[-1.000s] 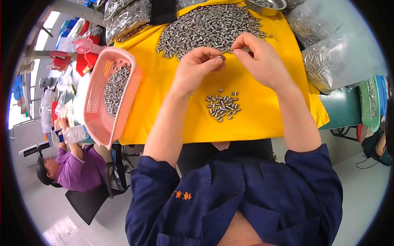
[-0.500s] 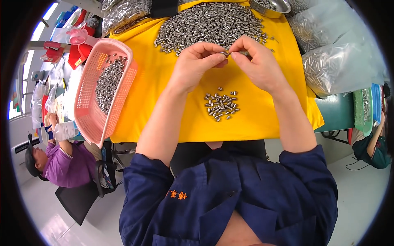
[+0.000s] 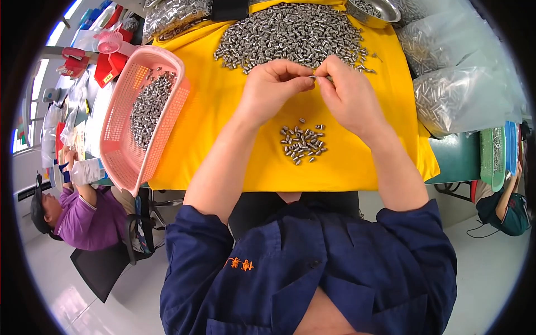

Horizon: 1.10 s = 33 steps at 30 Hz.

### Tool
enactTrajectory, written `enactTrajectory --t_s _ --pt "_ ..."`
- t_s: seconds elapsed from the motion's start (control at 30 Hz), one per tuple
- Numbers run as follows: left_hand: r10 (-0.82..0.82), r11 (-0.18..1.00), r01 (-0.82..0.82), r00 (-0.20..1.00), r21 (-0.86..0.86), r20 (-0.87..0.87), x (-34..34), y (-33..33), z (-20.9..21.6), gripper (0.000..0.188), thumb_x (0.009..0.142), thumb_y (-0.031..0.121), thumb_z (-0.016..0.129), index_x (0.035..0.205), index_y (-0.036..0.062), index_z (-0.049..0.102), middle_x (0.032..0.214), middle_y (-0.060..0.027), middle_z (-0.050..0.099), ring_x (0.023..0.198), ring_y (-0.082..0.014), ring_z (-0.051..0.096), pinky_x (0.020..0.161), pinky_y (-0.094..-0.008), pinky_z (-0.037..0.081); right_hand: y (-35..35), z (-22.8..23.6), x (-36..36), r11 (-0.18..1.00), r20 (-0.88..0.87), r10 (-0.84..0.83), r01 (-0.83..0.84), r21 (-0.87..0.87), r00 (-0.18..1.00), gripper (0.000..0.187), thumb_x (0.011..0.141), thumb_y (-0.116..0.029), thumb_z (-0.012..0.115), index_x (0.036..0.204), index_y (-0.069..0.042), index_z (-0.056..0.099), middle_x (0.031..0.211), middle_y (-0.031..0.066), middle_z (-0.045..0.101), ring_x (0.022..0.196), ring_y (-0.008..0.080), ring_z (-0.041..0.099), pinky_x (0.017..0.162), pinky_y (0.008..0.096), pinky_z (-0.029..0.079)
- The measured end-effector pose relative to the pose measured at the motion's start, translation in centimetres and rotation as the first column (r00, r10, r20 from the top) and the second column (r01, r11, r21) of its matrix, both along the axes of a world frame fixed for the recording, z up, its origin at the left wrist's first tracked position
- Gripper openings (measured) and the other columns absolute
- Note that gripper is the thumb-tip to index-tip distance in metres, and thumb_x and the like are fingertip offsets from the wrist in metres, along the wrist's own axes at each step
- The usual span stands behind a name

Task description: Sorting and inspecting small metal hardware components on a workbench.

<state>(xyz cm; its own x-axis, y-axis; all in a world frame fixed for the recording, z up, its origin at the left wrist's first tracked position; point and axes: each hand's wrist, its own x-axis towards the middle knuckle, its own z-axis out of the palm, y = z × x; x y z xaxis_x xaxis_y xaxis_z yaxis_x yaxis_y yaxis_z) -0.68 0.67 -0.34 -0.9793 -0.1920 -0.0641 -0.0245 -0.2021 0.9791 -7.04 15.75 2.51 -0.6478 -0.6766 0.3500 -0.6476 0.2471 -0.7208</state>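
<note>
My left hand point(image 3: 274, 88) and my right hand point(image 3: 353, 96) meet at the near edge of a big heap of small metal cylinders point(image 3: 290, 34). Thumb and forefinger of each are pinched together, and between the fingertips shows a tiny bit of a metal piece point(image 3: 313, 76). It looks like one of the cylinders, mostly covered by my fingers. Below my hands, a smaller group of the same metal cylinders point(image 3: 301, 145) lies on the yellow cloth point(image 3: 223, 173).
To the left stands a pink perforated basket point(image 3: 181, 95) partly filled with metal parts. A steel bowl point(image 3: 385, 22) and clear bags of parts point(image 3: 446, 100) sit at the right. A person in purple point(image 3: 92, 220) works at left, another person point(image 3: 505, 212) at far right.
My fingertips have drawn closer together around the small piece, covering more of it. The whole view has shifted slightly.
</note>
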Motion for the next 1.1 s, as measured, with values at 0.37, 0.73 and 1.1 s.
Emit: enactTrajectory --t_s 0.37,0.73,1.1 --pt "0.123 0.91 -0.119 0.992 -0.397 -0.014 -0.5 -1.3 -1.4 0.016 0.077 0.006 0.059 0.092 0.0016 0.062 0.078 -0.0033 0.064 0.07 -0.0081 0.059 0.064 -0.0205 0.047 0.3 -0.2 -1.3 0.996 0.255 -0.048 0.064 -0.054 0.966 0.008 0.08 -0.01 0.053 0.082 -0.002 0.051 0.066 0.0065 0.054 0.054 0.0127 0.045 0.05 0.0268 0.037" --pt "-0.014 0.954 0.005 1.0 0.3 0.027 -0.1 -0.7 -0.6 0.018 0.082 0.005 0.057 0.1 0.0013 0.059 0.085 -0.004 0.06 0.075 -0.0113 0.058 0.069 -0.0219 0.048 0.1 -0.2 -0.9 0.994 0.292 0.004 0.028 -0.102 0.956 0.008 0.079 -0.01 0.054 0.083 -0.002 0.052 0.067 0.0035 0.054 0.058 0.0092 0.044 0.053 0.0246 0.037" --pt "-0.062 0.886 0.071 0.997 0.458 -0.034 -0.1 -0.1 -0.6 0.014 0.082 0.002 0.056 0.096 -0.0001 0.058 0.088 -0.0085 0.061 0.079 -0.0163 0.061 0.072 -0.0275 0.052 0.1 0.1 -0.5 0.989 0.308 0.056 -0.01 -0.148 0.95 0.006 0.08 -0.008 0.052 0.081 -0.002 0.051 0.068 0.0052 0.055 0.058 0.0117 0.047 0.053 0.0259 0.039"
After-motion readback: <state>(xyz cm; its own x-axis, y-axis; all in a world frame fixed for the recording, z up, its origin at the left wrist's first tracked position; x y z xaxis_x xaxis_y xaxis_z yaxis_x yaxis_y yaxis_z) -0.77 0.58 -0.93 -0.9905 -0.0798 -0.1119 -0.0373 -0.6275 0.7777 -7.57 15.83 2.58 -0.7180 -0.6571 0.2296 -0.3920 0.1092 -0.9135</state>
